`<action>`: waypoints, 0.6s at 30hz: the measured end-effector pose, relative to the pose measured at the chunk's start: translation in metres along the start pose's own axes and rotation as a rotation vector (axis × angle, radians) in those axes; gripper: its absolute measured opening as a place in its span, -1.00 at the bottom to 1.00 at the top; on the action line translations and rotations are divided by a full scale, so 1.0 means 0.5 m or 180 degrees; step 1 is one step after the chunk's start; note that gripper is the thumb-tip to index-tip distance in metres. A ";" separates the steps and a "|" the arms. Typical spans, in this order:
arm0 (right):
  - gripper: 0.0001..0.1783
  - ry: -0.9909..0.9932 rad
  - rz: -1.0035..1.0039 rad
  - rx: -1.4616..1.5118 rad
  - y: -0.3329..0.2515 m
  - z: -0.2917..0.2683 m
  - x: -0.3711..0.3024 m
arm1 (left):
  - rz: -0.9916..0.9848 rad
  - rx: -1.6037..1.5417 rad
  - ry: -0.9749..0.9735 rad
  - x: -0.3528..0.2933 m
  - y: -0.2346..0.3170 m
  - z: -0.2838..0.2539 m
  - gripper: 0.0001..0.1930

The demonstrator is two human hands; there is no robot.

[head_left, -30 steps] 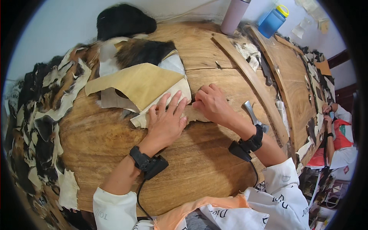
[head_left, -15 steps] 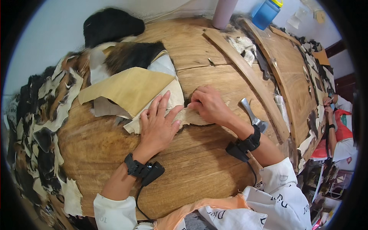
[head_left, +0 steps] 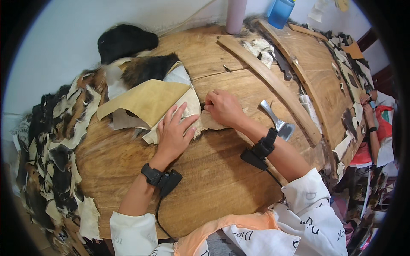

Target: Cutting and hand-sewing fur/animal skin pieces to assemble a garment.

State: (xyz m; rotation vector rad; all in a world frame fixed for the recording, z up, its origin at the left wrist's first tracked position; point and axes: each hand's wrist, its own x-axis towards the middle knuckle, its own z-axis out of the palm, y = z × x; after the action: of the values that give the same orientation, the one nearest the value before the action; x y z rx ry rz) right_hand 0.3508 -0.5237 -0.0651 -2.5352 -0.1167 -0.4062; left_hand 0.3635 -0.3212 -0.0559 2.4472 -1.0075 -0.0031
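A cream fur hide piece (head_left: 212,123) lies skin side up on the wooden table. My left hand (head_left: 176,128) rests on its left part, palm down with fingers spread. At the upper edge, where dark fur shows, the curled fingers of my right hand (head_left: 225,109) pinch the hide; their tips are partly hidden. A yellowish-tan sheet (head_left: 143,101) lies over the hide's upper left, just beyond my left fingers. To the right of my right wrist is a metal knife with a broad curved blade (head_left: 284,129).
Fur scraps (head_left: 55,153) heap along the left edge, and a black fur piece (head_left: 126,42) lies at the back. Wooden strips (head_left: 273,91) run along the right. A pink cylinder (head_left: 235,17) and a blue bottle (head_left: 281,13) stand behind. A co-worker's arm (head_left: 372,128) shows far right.
The whole view has shifted a little. Both hands keep nearly the same places on the hide, the left spread and the right pinching its edge.
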 end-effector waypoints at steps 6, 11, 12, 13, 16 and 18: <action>-0.89 0.0699 -0.0060 0.0157 0.026 -0.095 -0.026 | -0.0423 -0.0146 0.1042 -0.018 -0.023 -0.069 -0.69; -0.78 0.0572 0.0513 -0.0725 0.079 -0.213 -0.168 | -0.2018 -0.1858 0.1931 -0.049 -0.202 -0.132 -0.56; -0.76 0.0488 0.0698 -0.1019 0.099 -0.222 -0.197 | -0.2048 -0.1827 0.1952 -0.044 -0.196 -0.142 -0.56; -0.76 0.0486 0.0685 -0.1039 0.109 -0.244 -0.224 | -0.1930 -0.2496 0.1724 -0.029 -0.170 -0.153 -0.52; -0.71 0.0168 0.0886 -0.0909 0.119 -0.249 -0.250 | -0.1783 -0.3254 0.1524 -0.006 -0.163 -0.164 -0.46; -0.66 0.0063 0.0833 -0.0736 0.120 -0.247 -0.243 | -0.1855 -0.3827 0.1554 0.015 -0.154 -0.169 -0.45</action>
State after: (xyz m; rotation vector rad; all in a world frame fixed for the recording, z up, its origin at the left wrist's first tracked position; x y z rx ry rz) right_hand 0.2128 -0.6410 -0.0359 -2.7239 0.2827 -0.3570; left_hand 0.4355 -0.2424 -0.0139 1.3982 0.0342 -0.1505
